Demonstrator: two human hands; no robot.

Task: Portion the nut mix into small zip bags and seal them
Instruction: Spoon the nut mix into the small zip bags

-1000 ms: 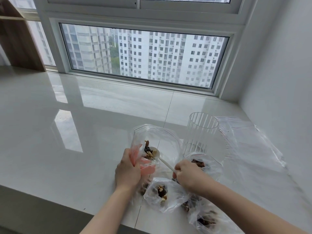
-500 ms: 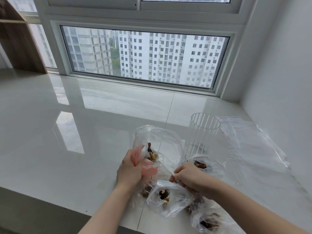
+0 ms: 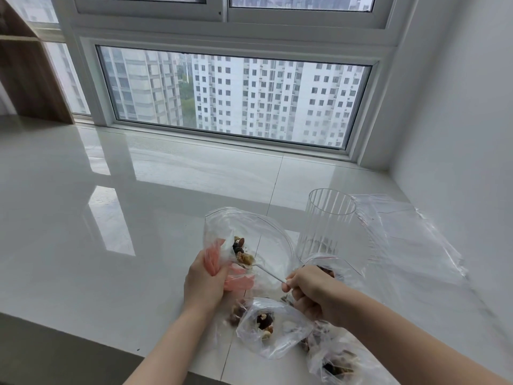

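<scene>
Holding an open zip bag [image 3: 244, 240] upright above the tabletop [image 3: 138, 218], the left hand [image 3: 205, 284] grips the bag's lower left part, its fingers [image 3: 212, 259] curled around the gathered plastic and showing pink through it. The right hand [image 3: 313, 293] pinches the end of a thin white spoon [image 3: 266, 270], fingers curled tightly on the handle; the spoon's bowl lies inside the open bag, just right of the left fingers. A small heap of nut mix [image 3: 241, 251] sits on and around that bowl: dark pieces, brown nuts and pale nuts.

A ribbed clear glass [image 3: 324, 223] stands upright just right of the open bag; its contents cannot be told. A second bag with a red zip line [image 3: 333, 266] lies at the foot of the glass, behind the right hand, with dark pieces inside. A filled bag [image 3: 272, 326] with dark and pale nuts rests on the tabletop below both hands. Another filled bag [image 3: 336, 362] lies under the right forearm, near the bottom edge. Flat empty bags [image 3: 410, 240] lie spread to the right of the glass, beside the white wall [image 3: 458, 134].

Both forearms reach forward from the lower edge, the left wrist straight, the right wrist bent leftward toward the open bag.
</scene>
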